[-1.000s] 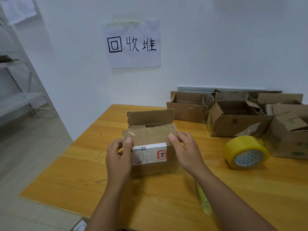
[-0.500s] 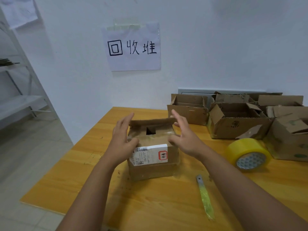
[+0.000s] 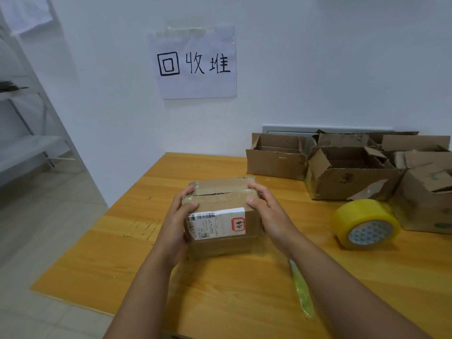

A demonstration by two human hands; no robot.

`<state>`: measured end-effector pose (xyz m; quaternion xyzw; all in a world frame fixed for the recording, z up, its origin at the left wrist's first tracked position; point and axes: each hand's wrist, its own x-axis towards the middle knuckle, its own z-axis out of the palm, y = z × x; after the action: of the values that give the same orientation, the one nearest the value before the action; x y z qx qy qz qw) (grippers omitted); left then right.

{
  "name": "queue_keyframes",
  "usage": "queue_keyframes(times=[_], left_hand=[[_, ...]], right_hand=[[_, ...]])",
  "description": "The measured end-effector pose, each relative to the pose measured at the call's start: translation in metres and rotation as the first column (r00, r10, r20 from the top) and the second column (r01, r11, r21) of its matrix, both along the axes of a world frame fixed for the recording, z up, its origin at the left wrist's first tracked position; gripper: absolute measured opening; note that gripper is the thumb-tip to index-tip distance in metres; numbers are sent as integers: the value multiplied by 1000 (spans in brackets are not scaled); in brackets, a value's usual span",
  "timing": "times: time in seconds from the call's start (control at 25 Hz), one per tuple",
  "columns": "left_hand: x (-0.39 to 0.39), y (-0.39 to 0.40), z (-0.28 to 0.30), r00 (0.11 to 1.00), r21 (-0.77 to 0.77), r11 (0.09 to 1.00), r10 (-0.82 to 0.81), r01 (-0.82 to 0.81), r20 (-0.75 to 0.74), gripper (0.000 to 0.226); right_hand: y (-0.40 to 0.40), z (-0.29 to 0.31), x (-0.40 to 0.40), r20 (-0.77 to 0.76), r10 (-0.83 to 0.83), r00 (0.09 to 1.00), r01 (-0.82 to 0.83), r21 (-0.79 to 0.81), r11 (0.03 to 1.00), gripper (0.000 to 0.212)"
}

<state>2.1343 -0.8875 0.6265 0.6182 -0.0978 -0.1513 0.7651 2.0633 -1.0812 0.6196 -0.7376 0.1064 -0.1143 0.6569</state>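
Note:
A small brown cardboard box (image 3: 223, 204) stands on the wooden table (image 3: 244, 297) in front of me. Its top flaps lie folded down, with a dark slit between them, and a white shipping label with a red stamp covers its near upper edge. My left hand (image 3: 177, 222) grips the box's left side, thumb and fingers curled over the top edge. My right hand (image 3: 267, 211) grips the right side the same way.
A roll of yellow packing tape (image 3: 365, 223) lies on its side to the right. A yellow-handled knife (image 3: 302, 292) lies near my right forearm. Several open cardboard boxes (image 3: 352, 174) crowd the back right. A handwritten paper sign (image 3: 195, 62) hangs on the wall. The table's left edge drops to tiled floor.
The box's upright rear flap has been folded down, closing the top. Both hands rose over the flaps, then came down to grip the box's sides.

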Motion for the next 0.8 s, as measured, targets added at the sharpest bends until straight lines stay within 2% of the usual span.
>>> queue_keyframes(times=[0.12, 0.2, 0.28, 0.4, 0.52, 0.6, 0.68, 0.72, 0.8], left_hand=[[-3, 1, 1, 998, -12, 998, 54, -54, 14, 34], [-11, 5, -2, 997, 24, 997, 78, -79, 23, 33], [-24, 10, -8, 995, 93, 991, 88, -91, 38, 32], [-40, 21, -27, 992, 264, 961, 60, -88, 113, 31], [-40, 31, -50, 947, 493, 857, -17, -151, 320, 26], [-37, 34, -56, 844, 632, 711, -101, -309, 527, 38], [-38, 30, -52, 714, 661, 622, -224, -420, 664, 53], [-40, 26, -50, 685, 674, 602, -269, -429, 677, 57], [-45, 17, -49, 690, 699, 575, -294, -424, 661, 63]], right_hand=[[5, -2, 1, 36, 7, 999, -10, 74, 997, 28], [9, -5, -5, 31, -7, 999, 6, 33, 999, 29], [12, -9, -17, 26, -24, 999, 26, -63, 998, 29], [14, -23, -36, -1, -22, 1000, 21, -320, 947, 29], [9, -43, -47, -105, -71, 992, -6, -599, 800, 40], [9, -42, -51, -138, -120, 983, -32, -774, 632, 47], [10, -33, -53, -106, -108, 989, -37, -863, 504, 52], [10, -30, -55, -104, -64, 992, -59, -866, 497, 54], [10, -26, -58, -155, 26, 988, -142, -810, 569, 60]])
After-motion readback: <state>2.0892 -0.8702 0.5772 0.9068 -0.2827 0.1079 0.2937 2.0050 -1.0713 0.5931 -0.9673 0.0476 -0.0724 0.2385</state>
